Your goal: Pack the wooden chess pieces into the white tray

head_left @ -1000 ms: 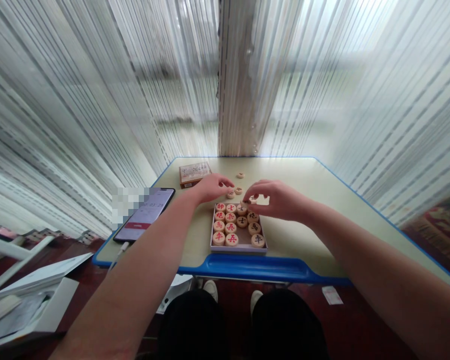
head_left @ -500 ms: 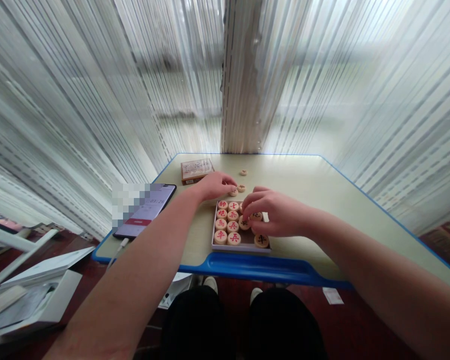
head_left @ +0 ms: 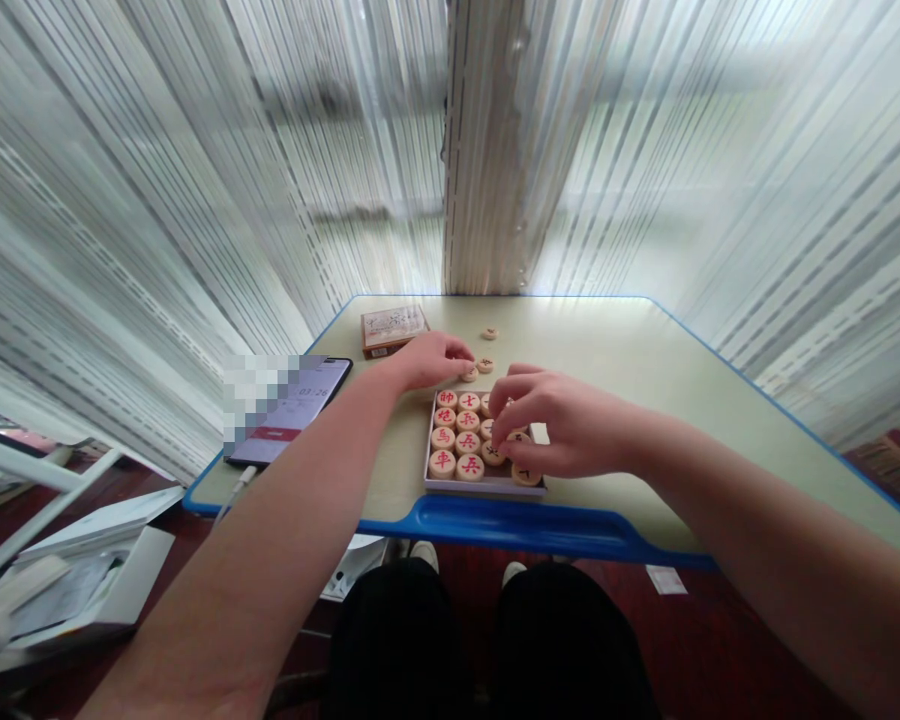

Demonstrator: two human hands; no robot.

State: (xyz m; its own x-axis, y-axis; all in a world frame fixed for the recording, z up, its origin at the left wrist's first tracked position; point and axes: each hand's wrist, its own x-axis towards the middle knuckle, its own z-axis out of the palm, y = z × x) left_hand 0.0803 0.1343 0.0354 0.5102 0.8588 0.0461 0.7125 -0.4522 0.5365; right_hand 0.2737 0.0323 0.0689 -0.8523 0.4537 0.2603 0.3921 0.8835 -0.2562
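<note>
A shallow white-edged box [head_left: 487, 487] on the table holds several round wooden Chinese chess pieces in rows, red-marked ones on the left and black-marked ones on the right. Over its right side, my right hand [head_left: 559, 420] pinches a black-marked Chinese chess piece [head_left: 493, 454] between thumb and finger, low in the third column. That hand covers part of the pieces beneath it. Beyond the box, the bent fingers of my left hand [head_left: 436, 360] close on another Chinese chess piece [head_left: 469, 375] lying on the table. A loose piece [head_left: 485, 365] lies just beside it.
One more piece [head_left: 490, 333] lies farther back. A printed carton [head_left: 394, 328] stands at the back left. A phone [head_left: 292, 415] with a cable [head_left: 236, 490] rests by the left edge. The blue table rim [head_left: 525, 525] runs along the front, above my legs.
My right hand has shifted its piece slightly nearer to me, down the third column of the box. My left hand stays by the same piece. The camera view has tilted a little.
</note>
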